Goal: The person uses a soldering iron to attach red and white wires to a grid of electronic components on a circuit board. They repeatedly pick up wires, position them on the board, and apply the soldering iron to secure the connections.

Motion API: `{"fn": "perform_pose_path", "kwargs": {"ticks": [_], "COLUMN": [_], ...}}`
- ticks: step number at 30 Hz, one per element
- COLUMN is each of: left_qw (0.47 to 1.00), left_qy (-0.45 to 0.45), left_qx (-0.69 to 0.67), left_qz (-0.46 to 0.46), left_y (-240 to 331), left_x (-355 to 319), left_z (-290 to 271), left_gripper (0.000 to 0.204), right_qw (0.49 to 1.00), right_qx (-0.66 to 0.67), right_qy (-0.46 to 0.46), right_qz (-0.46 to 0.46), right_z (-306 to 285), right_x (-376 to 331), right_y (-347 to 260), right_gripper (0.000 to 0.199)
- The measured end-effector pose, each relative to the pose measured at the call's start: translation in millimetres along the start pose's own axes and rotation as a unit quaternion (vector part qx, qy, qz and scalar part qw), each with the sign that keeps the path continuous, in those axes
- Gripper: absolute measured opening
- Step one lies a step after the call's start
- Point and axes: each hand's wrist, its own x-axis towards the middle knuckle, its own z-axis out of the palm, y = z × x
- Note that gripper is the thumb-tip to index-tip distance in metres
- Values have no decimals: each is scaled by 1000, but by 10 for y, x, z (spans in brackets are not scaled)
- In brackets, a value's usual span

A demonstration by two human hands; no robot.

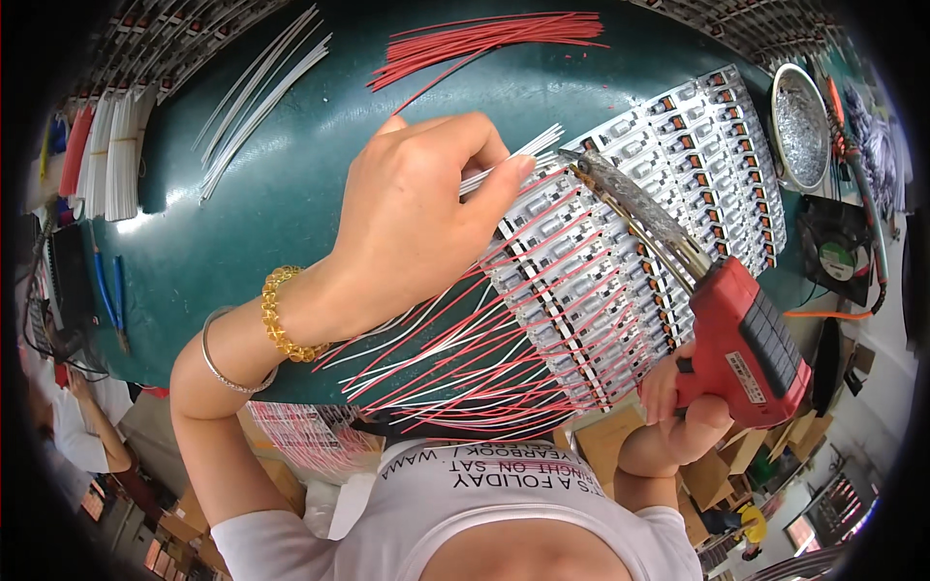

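Note:
My left hand (417,194) is closed around a bunch of white wires (535,147), pinched between thumb and fingers with the ends pointing right. In my right hand (683,407) is a red soldering gun (746,349), its handle gripped from below. The gun's metal tip (581,167) reaches up beside the wire ends, over a panel of small circuit boards (659,174); whether it touches a board I cannot tell. Red and white wires (465,358) stick out from the panel's left side toward my body. Part of the panel is hidden behind the gun.
Loose red wires (484,44) and white wires (262,97) lie on the green tabletop (262,213). At far right stand a metal bowl (802,126) of shiny bits and a black fan (835,252). Bundled wires (116,155) and blue-handled tweezers (107,290) are at left.

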Motion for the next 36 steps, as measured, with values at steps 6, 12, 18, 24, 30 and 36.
{"fn": "perform_pose_path", "kwargs": {"ticks": [6,12,18,24,30,36], "left_qw": [1000,1000,1000,998,995,992], "left_qy": [10,11,8,35,31,40], "left_qx": [16,19,10,25,54,68], "left_qz": [18,19,7,54,76,100], "left_y": [2,3,3,59,74,73], "left_x": [-1,-3,-6,-15,-46,-53], "left_z": [-5,8,15,66,126,152], "left_gripper": [18,18,18,16,17,17], "right_qw": [1000,999,1000,1000,997,1000], "right_qx": [-7,22,18,22,57,-5], "right_qy": [-9,-21,-10,-5,-43,-28], "right_qz": [-9,-24,-8,-5,-9,-7], "right_z": [-11,51,25,-44,-165,-143], "right_x": [-1,5,-19,-77,-97,-112], "right_y": [-17,-67,-31,-70,52,70], "right_gripper": [85,91,94,98,92,78]}}
